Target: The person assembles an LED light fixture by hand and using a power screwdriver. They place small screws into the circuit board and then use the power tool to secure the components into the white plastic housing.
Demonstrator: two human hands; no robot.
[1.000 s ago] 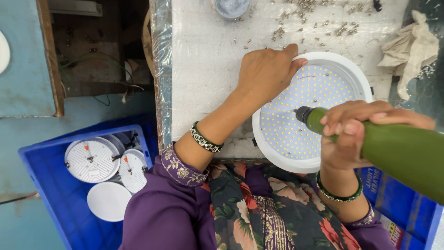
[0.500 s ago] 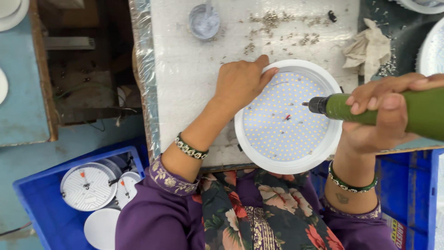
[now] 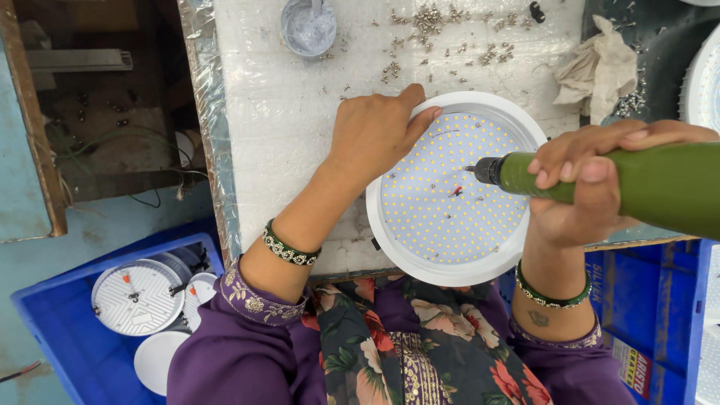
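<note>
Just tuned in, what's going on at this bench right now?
A person steadies a round white LED light panel with the left hand on its upper-left rim. The right hand grips a green powered screwdriver, its tip over the panel's middle. Loose screws lie scattered on the white worktop, and a blue crate of similar fixtures sits lower left.

Purple embroidered sleeves (image 3: 247, 315) are worn; green beaded bangles (image 3: 289, 247) are seen behind each grip; floral garment (image 3: 420, 337) below.
</note>
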